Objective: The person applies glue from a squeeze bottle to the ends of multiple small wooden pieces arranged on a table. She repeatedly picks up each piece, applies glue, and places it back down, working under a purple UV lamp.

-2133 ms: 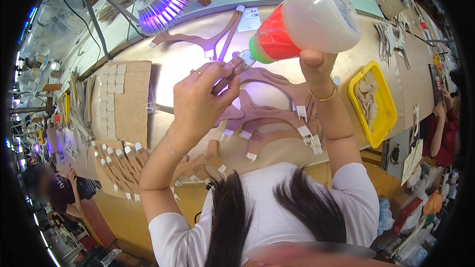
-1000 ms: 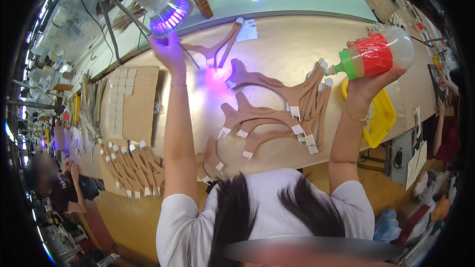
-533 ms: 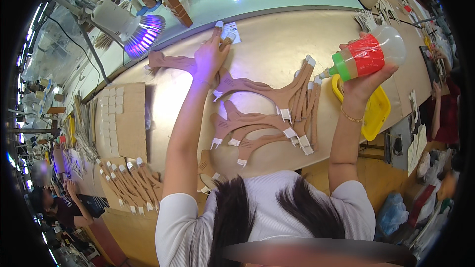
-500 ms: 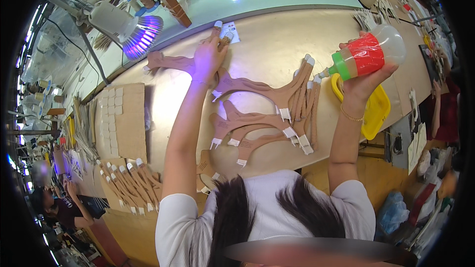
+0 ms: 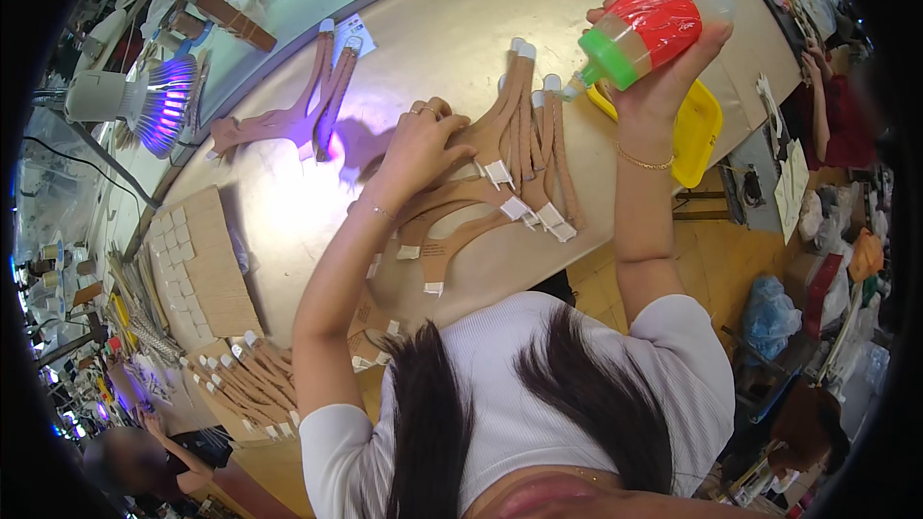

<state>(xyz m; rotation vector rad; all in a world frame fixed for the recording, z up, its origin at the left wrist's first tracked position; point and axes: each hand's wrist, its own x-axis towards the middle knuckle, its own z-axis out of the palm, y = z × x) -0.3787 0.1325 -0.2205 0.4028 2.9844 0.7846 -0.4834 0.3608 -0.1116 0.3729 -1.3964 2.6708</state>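
Red-wrapped squeeze bottle [image 5: 658, 21] clasped in our right hand [image 5: 671, 72], we do best holding its nozzle [image 5: 571, 90] clear of the tan Y-shaped straps [image 5: 494, 132] under our loosely curled left hand [image 5: 420, 139], whose grip on them we cannot tell.

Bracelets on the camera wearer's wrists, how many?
2: a thin bracelet on the left wrist, below the left hand; a gold-coloured chain bracelet on the right wrist, below the right hand holding the squeeze bottle. Others could be hidden.
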